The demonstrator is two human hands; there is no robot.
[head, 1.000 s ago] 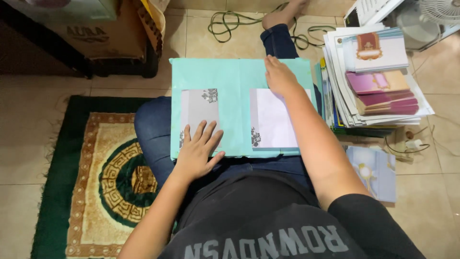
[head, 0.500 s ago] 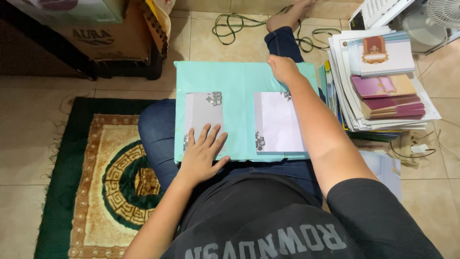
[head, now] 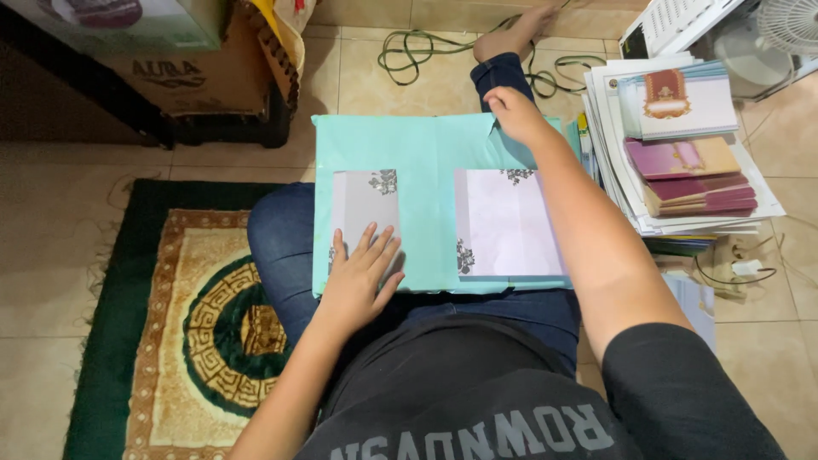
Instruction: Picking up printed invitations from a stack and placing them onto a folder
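Note:
A flat turquoise board (head: 426, 149) lies across my lap. Two pale lilac cards with dark floral corners rest on it: a narrow card (head: 365, 200) on the left and a wider card (head: 504, 223) on the right. My left hand (head: 358, 281) lies flat, fingers spread, on the lower part of the narrow card. My right hand (head: 515, 115) reaches over the wider card to the board's far right edge, its fingers curled there on the turquoise surface; whether it pinches anything I cannot tell.
A stack of papers and cards (head: 682, 145) stands on the floor to the right, with purple cards on top. A green and gold rug (head: 179, 315) lies at left. Cardboard boxes (head: 204, 77), a green cord (head: 409, 55) and a fan (head: 784, 30) sit farther off.
My right hand has slid from the wider card up toward the board's far edge. My left hand stays pressed on the narrow card.

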